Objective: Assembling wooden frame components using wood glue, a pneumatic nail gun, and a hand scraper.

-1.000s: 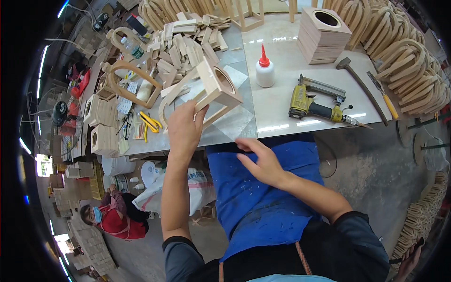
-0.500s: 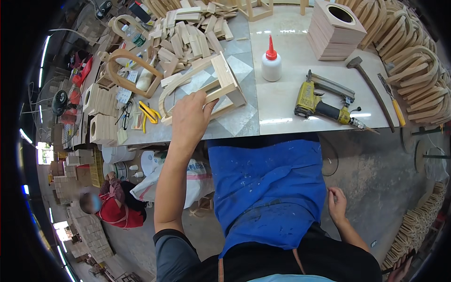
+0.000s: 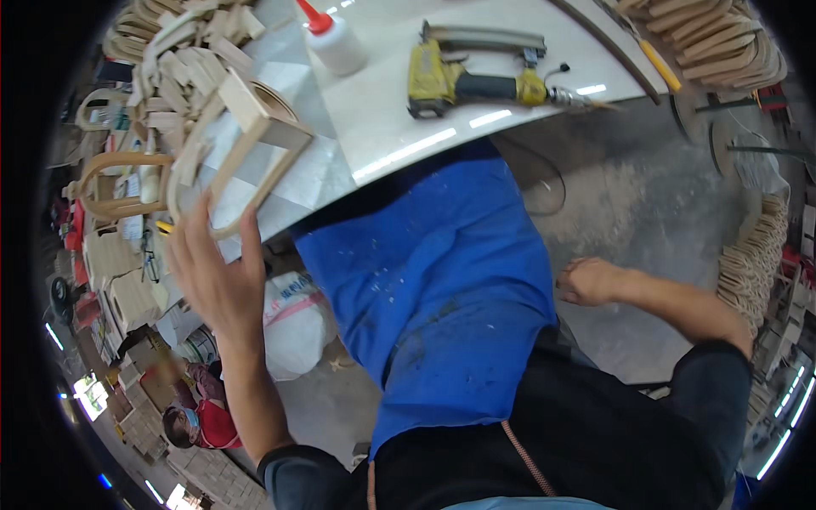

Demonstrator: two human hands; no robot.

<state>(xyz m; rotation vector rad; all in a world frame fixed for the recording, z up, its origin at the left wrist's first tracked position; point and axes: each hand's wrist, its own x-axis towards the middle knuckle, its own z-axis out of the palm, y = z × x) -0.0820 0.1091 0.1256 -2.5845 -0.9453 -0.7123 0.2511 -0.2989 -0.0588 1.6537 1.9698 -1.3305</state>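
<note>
My left hand [image 3: 217, 276] is by the near, curved end of a pale wooden arched frame [image 3: 270, 174], its fingers spread and closed round nothing. Thumb and fingertips lie at the frame's rim; whether they touch it I cannot tell. The frame rests on the table, with a square-ended box part at its far end. To the right of the blue apron hangs my right hand [image 3: 591, 282], away from the table, fingers curled and no object visible in them. A yellow and black nail gun [image 3: 476, 85] lies on the table, and a white glue bottle [image 3: 336, 47] with a red nozzle stands left of it.
Loose wood pieces [image 3: 183, 81] are heaped at the far left. Another arched frame [image 3: 127, 183] stands beyond my left hand. A yellow-handled tool [image 3: 659, 66] lies at the right edge. A person in red [image 3: 217, 425] is at the lower left. Bent wood parts [image 3: 752, 263] are stacked right.
My left hand has let go of the frame and drawn back toward its near end, fingers spreading. The whole view has swung right and downward. My right hand has come closer in with fingers curled.
</note>
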